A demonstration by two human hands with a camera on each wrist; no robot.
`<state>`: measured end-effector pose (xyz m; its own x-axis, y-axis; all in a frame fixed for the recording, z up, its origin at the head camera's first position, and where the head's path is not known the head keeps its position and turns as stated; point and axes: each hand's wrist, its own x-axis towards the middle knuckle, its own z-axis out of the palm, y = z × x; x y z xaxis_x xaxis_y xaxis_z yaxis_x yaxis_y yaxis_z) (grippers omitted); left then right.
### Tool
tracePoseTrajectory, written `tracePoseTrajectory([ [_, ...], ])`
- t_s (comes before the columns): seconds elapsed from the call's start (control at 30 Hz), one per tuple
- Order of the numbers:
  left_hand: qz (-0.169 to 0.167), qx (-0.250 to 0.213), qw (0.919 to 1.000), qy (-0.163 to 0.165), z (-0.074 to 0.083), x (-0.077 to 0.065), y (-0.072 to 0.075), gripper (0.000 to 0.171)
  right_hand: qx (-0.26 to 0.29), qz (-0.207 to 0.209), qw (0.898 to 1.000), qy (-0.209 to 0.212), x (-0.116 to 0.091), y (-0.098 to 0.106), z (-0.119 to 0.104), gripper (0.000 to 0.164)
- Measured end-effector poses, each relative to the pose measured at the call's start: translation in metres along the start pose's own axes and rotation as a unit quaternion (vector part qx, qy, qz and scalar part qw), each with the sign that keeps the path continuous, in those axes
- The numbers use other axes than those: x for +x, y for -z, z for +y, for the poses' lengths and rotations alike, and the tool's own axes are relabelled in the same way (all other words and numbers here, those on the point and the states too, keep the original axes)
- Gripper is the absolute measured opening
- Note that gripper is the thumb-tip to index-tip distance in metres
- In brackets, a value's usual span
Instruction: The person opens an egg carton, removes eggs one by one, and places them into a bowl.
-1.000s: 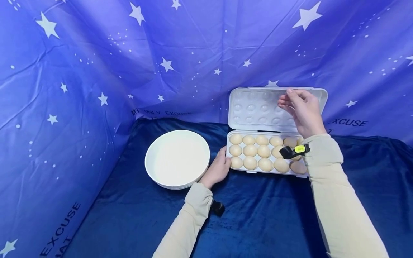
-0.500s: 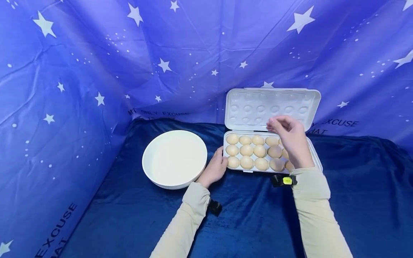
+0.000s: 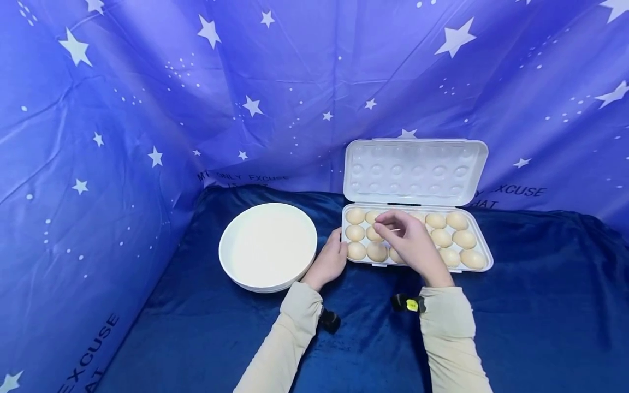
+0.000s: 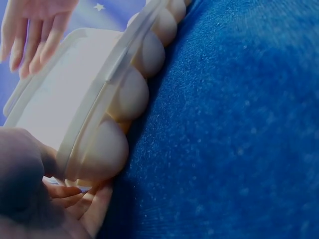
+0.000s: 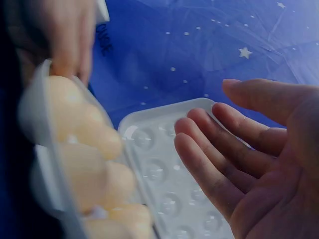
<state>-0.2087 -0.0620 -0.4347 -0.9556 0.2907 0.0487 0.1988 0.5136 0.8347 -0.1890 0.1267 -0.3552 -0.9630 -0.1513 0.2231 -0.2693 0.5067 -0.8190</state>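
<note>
A white plastic egg carton (image 3: 487, 258) lies with its lid (image 3: 416, 194) raised. Rows of pale brown eggs (image 3: 464, 238) fill the part of its base that shows. My left hand (image 3: 328, 262) grips the carton's left end; in the left wrist view its thumb is at the rim and its fingers (image 4: 97, 206) reach under the corner. Over the eggs hovers my right hand (image 3: 410, 240), hiding some of them. The right wrist view shows this hand's fingers (image 5: 209, 184) loosely bent, thumb apart, nothing between them.
To the left of the carton stands a large white bowl (image 3: 267, 285), close to my left wrist. Dark blue cloth (image 3: 196, 338) covers the table. A blue-purple curtain with stars (image 3: 295, 71) hangs behind and at the left.
My right hand has come down from in front of the lid and moved left and nearer, over the eggs. The left hand has kept its grip on the carton's end.
</note>
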Motion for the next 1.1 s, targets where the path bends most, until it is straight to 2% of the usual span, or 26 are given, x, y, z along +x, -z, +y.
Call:
tracePoseTrajectory([
  [0.17,0.033,0.034,0.9988,0.011,0.004,0.000,-0.002,0.044,-0.008,0.014,1.000,0.008,-0.004,-0.011,0.006,0.021],
  [0.3,0.057,0.073,0.9956,0.013,0.014,-0.002,0.000,0.043,0.002,0.002,1.000,0.017,-0.002,-0.016,0.006,0.021],
  [0.43,0.071,0.109,0.9915,0.005,0.030,-0.007,0.007,0.045,0.000,-0.011,1.000,0.022,-0.001,-0.021,0.006,0.021],
  [0.53,0.078,0.113,0.9905,-0.007,0.041,-0.011,0.016,0.044,0.001,-0.015,1.000,0.024,-0.001,-0.025,0.007,0.020],
  [0.7,0.095,0.087,0.9912,-0.030,0.057,-0.021,0.034,0.038,0.007,-0.040,0.999,0.033,-0.001,-0.030,0.007,0.020],
  [0.8,0.114,0.063,0.9905,-0.043,0.059,-0.026,0.048,0.034,0.004,-0.055,0.998,0.038,0.000,-0.035,0.007,0.020],
  [0.97,0.150,0.051,0.9857,-0.057,0.052,-0.033,0.080,0.027,0.001,-0.076,0.996,0.041,0.001,-0.039,0.008,0.020],
  [1.1,0.174,0.073,0.9805,-0.053,0.039,-0.043,0.109,0.026,0.003,-0.093,0.995,0.041,0.002,-0.041,0.009,0.021],
])
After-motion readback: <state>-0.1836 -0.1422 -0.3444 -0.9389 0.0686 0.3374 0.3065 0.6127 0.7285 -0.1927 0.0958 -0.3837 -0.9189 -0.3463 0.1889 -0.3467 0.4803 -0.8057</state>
